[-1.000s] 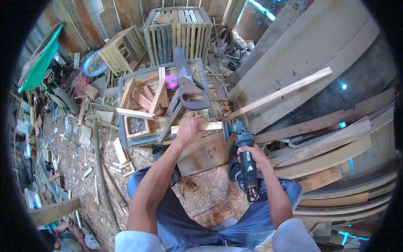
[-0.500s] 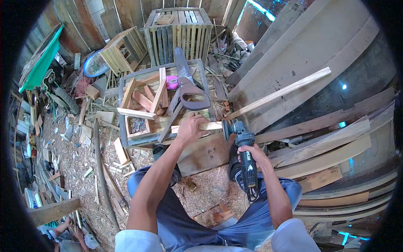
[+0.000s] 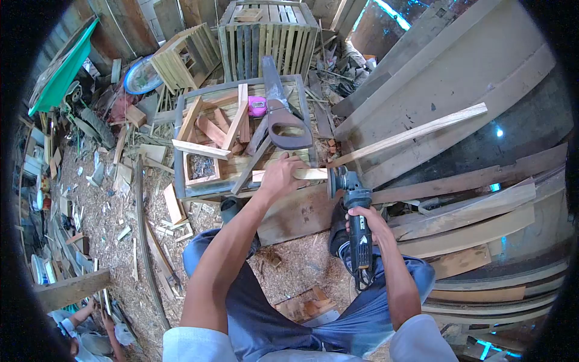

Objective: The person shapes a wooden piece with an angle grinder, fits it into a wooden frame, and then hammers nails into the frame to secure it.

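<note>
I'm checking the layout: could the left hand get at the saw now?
Probably yes: the saw lies just beyond the left hand, its handle uncovered, but the hand must first release the wood strip.

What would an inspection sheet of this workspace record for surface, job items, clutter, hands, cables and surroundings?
Surface: slatted wooden worktop, bearing wood pieces, a handsaw and a pink tape measure.
Job items: angle grinder and wooden strip; strip's end at the disc, contact unclear.
Clutter: wood shavings and offcuts over the floor.
Hands: left hand grips the strip; right hand grips the grinder's body.
Cables: black cord at the grinder's rear; far end not discernible.
Surroundings: slatted crates beyond, boards leaning at right, another person lower left.
</note>
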The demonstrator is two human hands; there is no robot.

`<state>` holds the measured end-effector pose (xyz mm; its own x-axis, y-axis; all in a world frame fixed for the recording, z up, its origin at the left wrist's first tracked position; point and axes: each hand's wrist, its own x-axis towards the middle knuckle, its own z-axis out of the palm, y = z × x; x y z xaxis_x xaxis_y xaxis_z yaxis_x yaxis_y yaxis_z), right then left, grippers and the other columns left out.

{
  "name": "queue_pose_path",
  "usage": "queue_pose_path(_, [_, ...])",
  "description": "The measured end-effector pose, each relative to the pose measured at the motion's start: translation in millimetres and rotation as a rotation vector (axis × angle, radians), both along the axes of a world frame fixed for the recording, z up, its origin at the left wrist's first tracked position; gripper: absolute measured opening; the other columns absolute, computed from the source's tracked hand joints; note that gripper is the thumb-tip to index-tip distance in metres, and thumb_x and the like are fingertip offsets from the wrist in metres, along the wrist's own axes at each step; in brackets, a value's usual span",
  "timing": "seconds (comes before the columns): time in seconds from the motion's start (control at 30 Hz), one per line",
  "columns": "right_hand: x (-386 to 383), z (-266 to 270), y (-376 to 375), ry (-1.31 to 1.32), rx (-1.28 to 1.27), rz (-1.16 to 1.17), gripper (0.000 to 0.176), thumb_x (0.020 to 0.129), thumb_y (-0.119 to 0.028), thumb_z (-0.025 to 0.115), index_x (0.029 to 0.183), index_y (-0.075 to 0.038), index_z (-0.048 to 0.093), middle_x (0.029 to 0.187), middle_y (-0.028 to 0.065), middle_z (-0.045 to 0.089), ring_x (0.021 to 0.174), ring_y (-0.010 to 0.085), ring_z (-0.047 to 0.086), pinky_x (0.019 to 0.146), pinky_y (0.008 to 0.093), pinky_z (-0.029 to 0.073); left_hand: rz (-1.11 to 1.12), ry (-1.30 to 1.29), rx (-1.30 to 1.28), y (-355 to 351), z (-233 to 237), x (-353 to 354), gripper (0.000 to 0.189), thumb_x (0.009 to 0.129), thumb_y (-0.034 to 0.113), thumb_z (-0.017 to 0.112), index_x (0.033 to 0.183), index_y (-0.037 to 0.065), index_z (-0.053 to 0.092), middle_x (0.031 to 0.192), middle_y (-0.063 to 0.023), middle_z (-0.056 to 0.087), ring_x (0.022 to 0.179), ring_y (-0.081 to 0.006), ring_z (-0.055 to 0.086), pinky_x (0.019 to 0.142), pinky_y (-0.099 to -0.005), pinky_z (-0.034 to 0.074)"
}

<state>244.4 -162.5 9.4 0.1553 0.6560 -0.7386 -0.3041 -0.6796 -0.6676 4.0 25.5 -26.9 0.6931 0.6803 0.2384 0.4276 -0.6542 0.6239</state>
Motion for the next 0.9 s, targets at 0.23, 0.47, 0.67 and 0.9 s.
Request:
queue_pose_path(0.23, [-4,2,2,0.023,-0.003,-0.022,0.03,0.077,-0.019,0.072,0.096,0.0,0.06,0.081,0.0107,0.066,0.066,0.0215,0.067,0.061,0.0357,0.057,0.011,0.005,0.012,0,4,-1,0.039,0.068,0.031,0.081,0.101,0.013,0.072,0.1,-0.0046,0.068,0.093,-0.0301,0.059,0.081,-0.0417,0.051])
queue_pose_path(0.47, [4,-8,0,0.069,-0.021,0.009,0.032,0.078,-0.021,0.072,0.1,-0.001,0.06,0.086,0.0112,0.067,0.069,0.0219,0.068,0.066,0.037,0.059,0.021,-0.006,0.003,0,-1,0,0.039,0.067,0.031,0.081,0.1,0.013,0.072,0.099,-0.0046,0.068,0.091,-0.0302,0.058,0.08,-0.0413,0.051])
queue_pose_path(0.67, [2,-5,0,0.085,-0.015,0.0,0.032,0.078,-0.02,0.073,0.1,0.0,0.059,0.085,0.0107,0.067,0.067,0.0215,0.067,0.064,0.0365,0.059,0.022,0.024,-0.066,-1,8,0,0.039,0.067,0.028,0.083,0.099,0.01,0.072,0.1,-0.0062,0.069,0.096,-0.0323,0.057,0.084,-0.0428,0.05])
queue_pose_path(0.9, [5,-16,-2,0.128,-0.035,0.0,0.032,0.076,-0.02,0.073,0.098,-0.001,0.059,0.082,0.0101,0.065,0.065,0.022,0.067,0.062,0.0367,0.059,0.013,0.023,-0.06,-1,9,1,0.039,0.067,0.028,0.082,0.1,0.01,0.072,0.097,-0.0055,0.067,0.093,-0.0318,0.057,0.082,-0.043,0.05])
